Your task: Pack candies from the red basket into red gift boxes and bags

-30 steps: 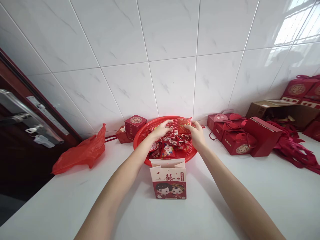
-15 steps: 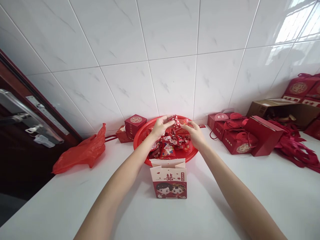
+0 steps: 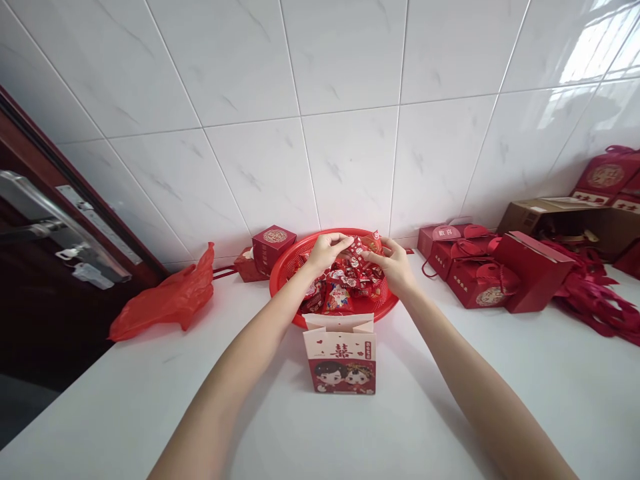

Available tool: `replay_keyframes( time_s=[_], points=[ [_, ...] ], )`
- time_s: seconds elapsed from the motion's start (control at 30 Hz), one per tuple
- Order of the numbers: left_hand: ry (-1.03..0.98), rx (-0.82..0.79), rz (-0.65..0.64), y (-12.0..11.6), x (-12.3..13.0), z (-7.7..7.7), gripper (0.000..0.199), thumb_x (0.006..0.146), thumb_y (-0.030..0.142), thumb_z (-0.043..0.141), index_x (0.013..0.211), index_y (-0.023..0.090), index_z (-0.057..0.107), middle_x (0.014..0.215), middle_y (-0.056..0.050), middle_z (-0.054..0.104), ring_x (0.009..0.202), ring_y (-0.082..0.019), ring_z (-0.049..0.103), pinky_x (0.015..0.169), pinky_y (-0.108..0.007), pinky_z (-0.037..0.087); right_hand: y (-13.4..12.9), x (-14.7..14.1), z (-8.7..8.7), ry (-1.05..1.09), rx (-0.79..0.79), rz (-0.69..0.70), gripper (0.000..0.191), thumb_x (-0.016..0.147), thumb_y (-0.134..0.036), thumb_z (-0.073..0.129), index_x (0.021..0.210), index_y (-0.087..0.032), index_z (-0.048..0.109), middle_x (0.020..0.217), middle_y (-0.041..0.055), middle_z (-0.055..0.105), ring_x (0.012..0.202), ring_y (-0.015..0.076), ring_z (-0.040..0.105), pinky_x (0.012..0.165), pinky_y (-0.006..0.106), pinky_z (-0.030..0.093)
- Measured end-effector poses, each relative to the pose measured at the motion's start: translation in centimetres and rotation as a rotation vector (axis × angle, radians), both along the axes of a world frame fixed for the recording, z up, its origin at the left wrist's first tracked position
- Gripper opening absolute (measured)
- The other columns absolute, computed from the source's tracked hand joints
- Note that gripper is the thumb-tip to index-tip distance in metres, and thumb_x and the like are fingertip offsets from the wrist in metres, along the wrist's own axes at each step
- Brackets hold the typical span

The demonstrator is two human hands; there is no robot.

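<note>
Over the red perforated basket [image 3: 277,283], my left hand [image 3: 326,253] pinches a red candy packet [image 3: 357,252] with white marks. My right hand [image 3: 397,268] is closed too, its fingertips at the same packet's right side. An orange-red packet [image 3: 371,241] shows by the right fingers; whether they grip it I cannot tell. Several wrapped candies [image 3: 338,297] lie in the basket below both hands. In front of it an upright paper gift box [image 3: 341,370], printed with two cartoon figures, has its top open.
A red plastic bag [image 3: 167,300] lies at left, near a door handle [image 3: 60,227]. Small red boxes [image 3: 273,248] stand left of the basket. To the right are several red gift boxes [image 3: 480,283], dark red ribbons [image 3: 597,300] and a cardboard carton [image 3: 530,217]. Behind rises a tiled wall [image 3: 350,167].
The view has shifted slightly. The hands have moved a little to the right and down with the marked packet, and my right fingers have come closer around its edge.
</note>
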State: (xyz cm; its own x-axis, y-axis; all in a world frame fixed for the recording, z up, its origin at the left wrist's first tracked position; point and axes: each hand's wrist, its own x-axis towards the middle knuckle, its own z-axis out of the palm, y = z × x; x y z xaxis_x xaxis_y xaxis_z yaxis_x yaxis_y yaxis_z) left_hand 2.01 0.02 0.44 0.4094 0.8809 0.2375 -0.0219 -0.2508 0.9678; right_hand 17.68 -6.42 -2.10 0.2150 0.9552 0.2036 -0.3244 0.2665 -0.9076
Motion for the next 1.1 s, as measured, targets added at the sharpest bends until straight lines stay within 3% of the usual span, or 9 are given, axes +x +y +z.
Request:
replay_keyframes(
  time_s=[0.2,0.27,0.33,0.47,0.57,0.7,0.8,0.9,1.1],
  points=[
    [-0.021,-0.088,0.033,0.1,0.8,-0.6,0.03,0.083,0.046,0.072,0.085,0.017,0.065,0.086,-0.004,0.07,0.072,-0.018,0.067,0.074,-0.033,0.056,0.3,0.2,0.0,0.098,-0.015,-0.123,0.038,0.057,-0.034,0.081,0.088,-0.021,0.064,0.081,-0.001,0.073,0.071,0.0182,0.067,0.064,0.031,0.054],
    [0.103,-0.031,0.03,0.3,1.0,-1.3,0.019,0.085,0.037,0.068,0.084,0.017,0.067,0.084,-0.005,0.072,0.076,-0.02,0.068,0.076,-0.033,0.055,0.5,0.3,-0.1,0.149,-0.013,-0.178,0.035,0.057,-0.035,0.08,0.085,-0.022,0.062,0.078,-0.002,0.071,0.071,0.0179,0.066,0.064,0.03,0.053],
    [0.335,0.108,0.002,0.7,1.0,-2.2,0.003,0.077,0.021,0.07,0.079,0.019,0.071,0.083,-0.004,0.073,0.08,-0.022,0.068,0.079,-0.032,0.053,0.6,0.4,-0.2,0.17,-0.017,-0.192,0.035,0.057,-0.034,0.08,0.083,-0.023,0.06,0.077,-0.0025,0.07,0.07,0.0182,0.065,0.063,0.031,0.053],
    [0.642,0.273,-0.049,1.4,0.8,-3.8,0.035,0.054,-0.001,0.067,0.073,0.027,0.076,0.082,0.002,0.076,0.08,-0.022,0.068,0.074,-0.026,0.051,0.7,0.3,-0.2,0.171,-0.021,-0.182,0.036,0.056,-0.033,0.08,0.084,-0.022,0.061,0.077,-0.002,0.07,0.072,0.019,0.065,0.065,0.032,0.053],
    [0.677,0.276,-0.047,2.1,0.9,-4.4,0.038,0.049,-0.004,0.064,0.067,0.028,0.075,0.072,0.003,0.074,0.07,-0.02,0.066,0.067,-0.024,0.048,0.7,0.2,-0.1,0.19,-0.023,-0.185,0.037,0.055,-0.032,0.08,0.085,-0.022,0.061,0.075,-0.0025,0.07,0.071,0.0184,0.065,0.065,0.031,0.053],
    [0.712,0.273,-0.039,2.9,0.9,-4.8,0.019,0.052,0.008,0.072,0.05,0.025,0.065,0.051,0.004,0.063,0.051,-0.016,0.055,0.058,-0.024,0.044,0.6,0.2,0.0,0.177,-0.016,-0.178,0.035,0.056,-0.032,0.08,0.084,-0.022,0.06,0.077,-0.0025,0.071,0.072,0.0185,0.065,0.065,0.031,0.053],
    [0.719,0.273,-0.037,3.1,0.4,-4.4,0.02,0.055,0.02,0.077,0.045,0.023,0.06,0.044,0.003,0.056,0.046,-0.014,0.049,0.055,-0.025,0.041,0.5,0.2,0.0,0.177,-0.019,-0.173,0.035,0.056,-0.031,0.08,0.083,-0.022,0.059,0.076,-0.0028,0.07,0.072,0.0186,0.065,0.065,0.031,0.052],
    [0.661,0.289,0.005,3.0,-0.2,-3.1,0.019,0.063,0.032,0.078,0.055,0.022,0.065,0.052,0.001,0.06,0.054,-0.016,0.052,0.058,-0.026,0.042,0.5,0.1,-0.1,0.176,-0.021,-0.173,0.036,0.057,-0.033,0.079,0.084,-0.023,0.059,0.075,-0.0029,0.07,0.071,0.0188,0.066,0.065,0.031,0.052],
    [0.094,0.14,0.107,1.1,-1.0,0.4,0.03,0.067,0.042,0.08,0.078,0.017,0.069,0.083,-0.004,0.071,0.079,-0.018,0.063,0.078,-0.03,0.048,0.6,0.0,0.0,0.218,-0.001,-0.184,0.038,0.055,-0.032,0.082,0.084,-0.022,0.06,0.078,-0.0011,0.073,0.074,0.0194,0.068,0.069,0.033,0.055]
  ],
)
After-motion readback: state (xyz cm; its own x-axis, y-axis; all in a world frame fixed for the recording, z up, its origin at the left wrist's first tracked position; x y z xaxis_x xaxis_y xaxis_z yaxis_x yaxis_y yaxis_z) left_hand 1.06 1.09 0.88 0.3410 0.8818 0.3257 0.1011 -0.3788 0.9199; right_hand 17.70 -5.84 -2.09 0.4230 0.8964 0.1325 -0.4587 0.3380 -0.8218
